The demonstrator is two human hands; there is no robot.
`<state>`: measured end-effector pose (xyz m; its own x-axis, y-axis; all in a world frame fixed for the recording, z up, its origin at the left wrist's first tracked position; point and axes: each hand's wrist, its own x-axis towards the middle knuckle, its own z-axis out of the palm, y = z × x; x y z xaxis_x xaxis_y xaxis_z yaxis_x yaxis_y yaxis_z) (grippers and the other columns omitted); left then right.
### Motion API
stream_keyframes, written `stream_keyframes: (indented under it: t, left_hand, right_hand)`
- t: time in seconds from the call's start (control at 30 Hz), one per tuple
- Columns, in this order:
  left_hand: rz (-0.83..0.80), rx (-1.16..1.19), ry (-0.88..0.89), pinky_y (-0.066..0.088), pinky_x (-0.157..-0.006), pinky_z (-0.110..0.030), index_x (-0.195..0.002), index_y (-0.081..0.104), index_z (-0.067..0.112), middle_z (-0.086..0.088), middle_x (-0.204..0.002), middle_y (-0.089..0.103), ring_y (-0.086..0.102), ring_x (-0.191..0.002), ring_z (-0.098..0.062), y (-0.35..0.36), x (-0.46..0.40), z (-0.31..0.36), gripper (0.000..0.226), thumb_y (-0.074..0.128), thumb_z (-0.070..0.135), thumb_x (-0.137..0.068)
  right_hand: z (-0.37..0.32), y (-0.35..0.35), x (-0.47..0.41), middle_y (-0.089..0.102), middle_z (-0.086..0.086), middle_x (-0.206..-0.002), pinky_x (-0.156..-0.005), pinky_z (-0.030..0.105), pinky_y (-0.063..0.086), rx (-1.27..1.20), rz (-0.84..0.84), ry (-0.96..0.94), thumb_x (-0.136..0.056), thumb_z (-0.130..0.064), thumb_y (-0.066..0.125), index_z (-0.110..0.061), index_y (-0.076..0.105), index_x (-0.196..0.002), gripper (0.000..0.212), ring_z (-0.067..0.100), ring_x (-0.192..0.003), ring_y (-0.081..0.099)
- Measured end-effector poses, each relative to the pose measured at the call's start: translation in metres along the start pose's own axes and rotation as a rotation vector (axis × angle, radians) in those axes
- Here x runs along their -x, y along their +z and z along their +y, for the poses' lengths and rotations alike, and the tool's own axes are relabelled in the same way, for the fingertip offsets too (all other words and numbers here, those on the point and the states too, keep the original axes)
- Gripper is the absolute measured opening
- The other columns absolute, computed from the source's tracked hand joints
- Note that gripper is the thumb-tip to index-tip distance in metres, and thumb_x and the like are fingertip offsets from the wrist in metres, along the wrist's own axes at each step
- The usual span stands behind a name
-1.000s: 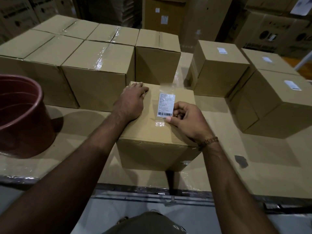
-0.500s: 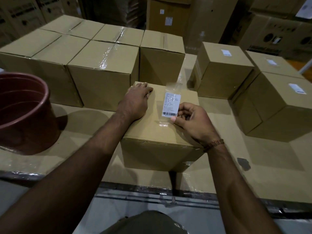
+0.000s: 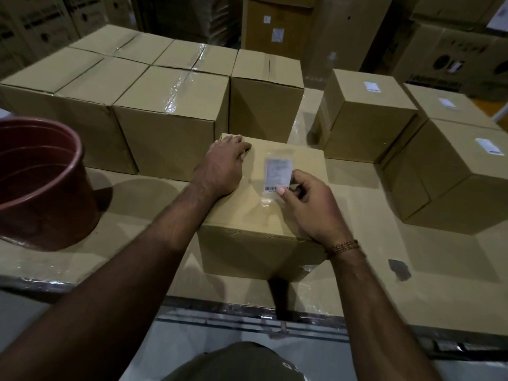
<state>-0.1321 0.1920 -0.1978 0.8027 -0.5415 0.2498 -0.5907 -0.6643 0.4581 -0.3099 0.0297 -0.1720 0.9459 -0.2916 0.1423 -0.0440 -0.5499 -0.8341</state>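
Dim, warm overhead light. The label [image 3: 277, 173] is motion-blurred. Glare streaks the tape [image 3: 176, 92] behind and left of the label. Background beyond it is murky, and the frame edges bend.

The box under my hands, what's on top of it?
A white barcode label under clear tape, its lower right corner pinched by the right hand. The left hand rests on the far left corner of the box. Hands hide the cardboard beneath.
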Motion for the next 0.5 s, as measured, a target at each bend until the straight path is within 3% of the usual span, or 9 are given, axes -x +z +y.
stream_keyframes:
  t: [0.23, 0.37, 0.5]
  left_hand:
    - [0.006, -0.01, -0.003, 0.022, -0.128, -0.049, -0.148, 0.055, 0.023, -0.004, -0.161, 0.045, 0.037, -0.15, -0.024, 0.0011, 0.0, -0.0002, 0.041, 0.039, 0.023, -0.11]
    - [0.014, -0.005, 0.02, 0.022, -0.127, -0.048, -0.146, 0.057, 0.022, -0.006, -0.159, 0.047, 0.038, -0.149, -0.024, 0.0027, -0.0014, -0.0037, 0.041, 0.04, 0.021, -0.109]
    - [0.015, -0.003, 0.016, 0.022, -0.127, -0.048, -0.146, 0.056, 0.022, -0.005, -0.16, 0.046, 0.038, -0.15, -0.024, 0.0035, -0.0016, -0.0036, 0.04, 0.04, 0.022, -0.11]
  right_hand:
    - [-0.0015, 0.0016, -0.0025, 0.074, -0.017, -0.121, -0.09, 0.021, 0.056, -0.014, -0.002, 0.018, -0.104, -0.031, 0.066, -0.03, 0.068, -0.13, 0.026, -0.004, -0.108, 0.067]
    - [-0.0009, -0.0049, -0.0045, 0.076, -0.014, -0.101, -0.072, 0.012, 0.05, -0.005, -0.062, 0.059, -0.095, -0.027, 0.078, -0.028, 0.066, -0.126, 0.034, -0.006, -0.08, 0.067]
    - [0.002, -0.0063, -0.0069, 0.073, -0.019, -0.086, -0.072, 0.018, 0.048, -0.008, -0.056, 0.051, -0.089, -0.019, 0.084, -0.026, 0.069, -0.125, 0.04, -0.004, -0.069, 0.061]
